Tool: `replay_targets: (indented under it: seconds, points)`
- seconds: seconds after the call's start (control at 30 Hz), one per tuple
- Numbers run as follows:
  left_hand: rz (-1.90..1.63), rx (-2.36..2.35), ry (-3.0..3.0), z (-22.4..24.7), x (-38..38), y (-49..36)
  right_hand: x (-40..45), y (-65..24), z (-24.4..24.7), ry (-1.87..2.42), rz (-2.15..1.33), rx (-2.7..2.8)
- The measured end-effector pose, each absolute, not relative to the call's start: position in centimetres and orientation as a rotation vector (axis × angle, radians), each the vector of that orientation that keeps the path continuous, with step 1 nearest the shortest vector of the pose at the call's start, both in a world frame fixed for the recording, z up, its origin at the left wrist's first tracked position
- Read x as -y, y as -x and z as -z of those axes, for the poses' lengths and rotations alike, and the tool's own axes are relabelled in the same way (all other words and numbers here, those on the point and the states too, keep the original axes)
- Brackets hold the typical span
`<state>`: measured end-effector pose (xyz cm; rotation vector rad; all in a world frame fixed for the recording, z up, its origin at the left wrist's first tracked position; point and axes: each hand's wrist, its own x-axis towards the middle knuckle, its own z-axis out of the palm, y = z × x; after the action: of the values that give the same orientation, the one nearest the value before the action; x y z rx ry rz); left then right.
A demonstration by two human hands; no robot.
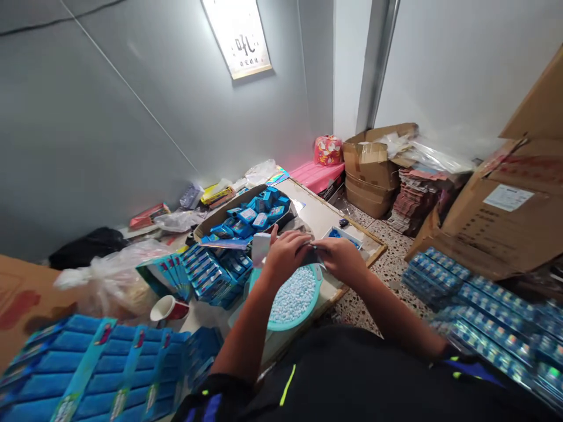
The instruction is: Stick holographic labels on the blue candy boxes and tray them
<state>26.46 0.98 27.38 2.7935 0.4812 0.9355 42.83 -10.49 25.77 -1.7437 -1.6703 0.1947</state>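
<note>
My left hand [285, 252] and my right hand [343, 258] meet above a turquoise basin [319, 287]. The basin holds many small pale-blue pellets [292, 296]. Both hands have closed fingers on a silvery-white flat piece [260, 246], which sticks out left of my left hand. My fingers cover most of it, so its exact kind is unclear. Just beyond the hands, a cardboard box [202, 228] is filled with small blue packets [248, 215]. Blue printed cartons [206, 275] stand left of the basin.
A small white tray [358, 241] with blue pieces lies near the table's right edge. A paper cup [165, 309] stands at the left. Blue packs [88, 363] fill the near left. Stacked clear-and-blue packages [488, 316] and large cardboard boxes [505, 205] occupy the right.
</note>
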Motion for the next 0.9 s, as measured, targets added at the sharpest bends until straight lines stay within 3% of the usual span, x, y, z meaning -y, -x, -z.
replay_targets:
  seconds: [0.07, 0.3, 0.43, 0.67, 0.9]
  points:
    - [-0.843, -0.374, -2.907, -28.5, -2.0, -26.9, 11.2, -43.3, -26.4, 1.648, -0.25, 1.616]
    - [-1.206, -0.402, -3.008, -27.1, -1.0, -27.1, 10.2, -46.3, -26.2, 1.467, -0.362, 1.52]
    - [-1.228, -0.412, -3.033, -26.6, 0.1, -25.1, 7.9, -46.3, -25.8, 1.383, -0.448, 1.565]
    - [-1.046, -1.02, -2.902, -25.0, 3.9, -19.5, 4.0, -43.0, -25.0, 1.278, -0.787, 1.822]
    - [-0.815, -1.666, -2.721, -24.2, 9.5, -14.9, 2.6, -36.0, -24.1, 0.91, -0.997, 2.191]
